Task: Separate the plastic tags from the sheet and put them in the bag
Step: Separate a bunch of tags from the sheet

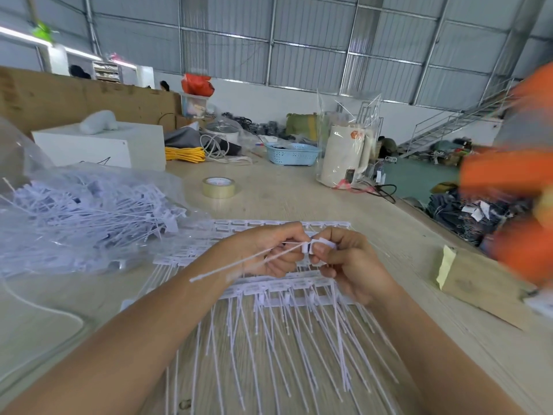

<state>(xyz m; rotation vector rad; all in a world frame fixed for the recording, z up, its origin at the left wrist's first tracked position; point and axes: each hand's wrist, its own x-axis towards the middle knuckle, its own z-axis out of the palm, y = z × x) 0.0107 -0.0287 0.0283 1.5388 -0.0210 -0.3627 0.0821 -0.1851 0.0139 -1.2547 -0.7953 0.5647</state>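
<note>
Working at the centre of the tabletop [299, 199], both hands meeting above the sheet [269, 287] of white plastic tags. Left hand [269, 250] curling its fingers around the thin tail of one tag [245, 260], that tail slanting away toward 8 o'clock. Right hand [344, 259] pinching the same tag's block head between thumb and forefinger, hands touching at the fingertips. Sheet lying flat beneath the hands, its rows of heads running across and its long tails fanning out toward 6 o'clock. Clear bag [83, 211] sitting at 9 o'clock from the hands, heaped with loose white tags, its mouth facing the sheet. Roll of tape [218, 187] resting at 12 o'clock beyond the sheet. Blue basket [292, 153] and a plastic-wrapped white kettle [347, 157] standing farther off, toward 1 o'clock. Brown cardboard piece [478, 283] lying at 3 o'clock near the tabletop's edge. Blurred orange shape [508, 175] filling the right border; cannot tell what.
</note>
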